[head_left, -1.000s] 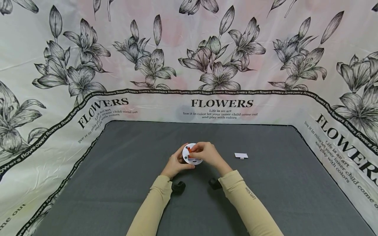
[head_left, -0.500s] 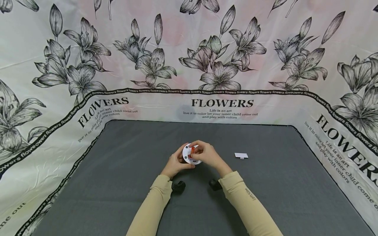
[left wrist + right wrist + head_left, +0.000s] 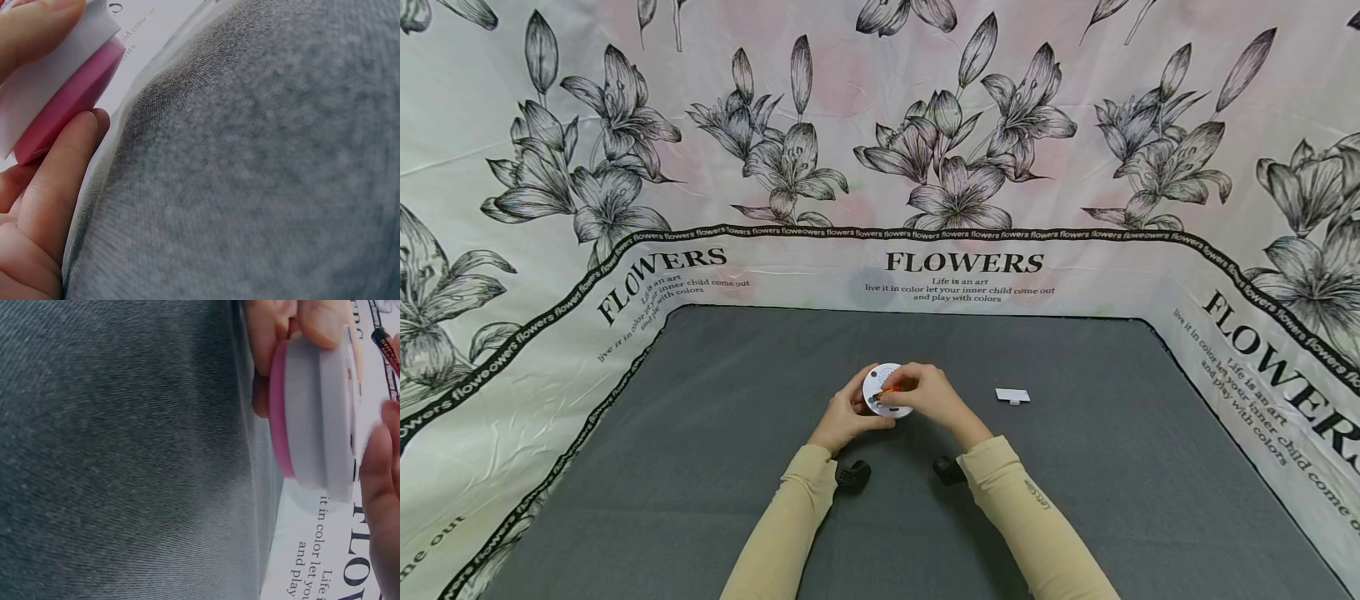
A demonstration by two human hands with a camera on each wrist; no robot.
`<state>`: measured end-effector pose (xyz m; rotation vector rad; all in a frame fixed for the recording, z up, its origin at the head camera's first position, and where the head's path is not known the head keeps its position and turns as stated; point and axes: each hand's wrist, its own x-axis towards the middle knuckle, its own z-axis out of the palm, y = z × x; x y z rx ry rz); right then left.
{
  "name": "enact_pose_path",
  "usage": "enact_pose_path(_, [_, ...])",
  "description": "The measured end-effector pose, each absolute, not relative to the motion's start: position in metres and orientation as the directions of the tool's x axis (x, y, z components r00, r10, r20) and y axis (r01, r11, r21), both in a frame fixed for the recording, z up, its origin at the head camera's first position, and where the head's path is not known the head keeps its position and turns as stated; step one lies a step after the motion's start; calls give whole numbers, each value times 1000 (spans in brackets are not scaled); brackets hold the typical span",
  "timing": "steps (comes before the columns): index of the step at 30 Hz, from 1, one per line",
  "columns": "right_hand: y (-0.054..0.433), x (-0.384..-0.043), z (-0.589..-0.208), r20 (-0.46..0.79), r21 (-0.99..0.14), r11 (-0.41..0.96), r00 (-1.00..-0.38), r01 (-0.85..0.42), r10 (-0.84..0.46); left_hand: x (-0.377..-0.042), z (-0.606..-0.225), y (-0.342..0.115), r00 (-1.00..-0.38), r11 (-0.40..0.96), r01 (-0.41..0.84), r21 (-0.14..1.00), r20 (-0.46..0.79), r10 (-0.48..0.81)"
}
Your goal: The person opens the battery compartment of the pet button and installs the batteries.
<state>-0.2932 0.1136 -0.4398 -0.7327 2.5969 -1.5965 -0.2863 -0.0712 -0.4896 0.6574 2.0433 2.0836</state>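
A round white device with a pink side (image 3: 284, 419) is held up over the table, its white underside (image 3: 880, 375) turned toward the head camera. My left hand (image 3: 844, 419) grips its rim, thumb on the near edge and fingers round the far side. Between the fingertips of my right hand (image 3: 931, 397) is a slim red battery (image 3: 389, 355) with a dark end, held at a slant just over the underside. In the right wrist view the battery appears apart from the device. The right fingers partly cover the underside, so the compartment inside is hard to make out.
A small white rectangular cover (image 3: 1012, 395) with a tab lies on the grey tabletop (image 3: 737, 375), right of the hands. Black wrist cameras (image 3: 853, 477) sit under both cuffs. Flower-printed white cloth (image 3: 955, 192) borders the table at the back and sides.
The red battery has turned from nearly upright to a flatter slant in my right fingers. My right hand shifted slightly; the left hand and the device stayed put.
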Motion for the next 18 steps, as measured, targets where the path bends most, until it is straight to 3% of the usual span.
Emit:
enact_pose_path(6, [111, -293, -447, 287, -754, 491, -892, -436, -350, -287, -490, -71, -893, -68, 181, 981, 193, 407])
enact_pose_path(18, [109, -292, -451, 313, -678, 549, -868, -489, -386, -286, -489, -71, -894, -60, 189, 980, 197, 401])
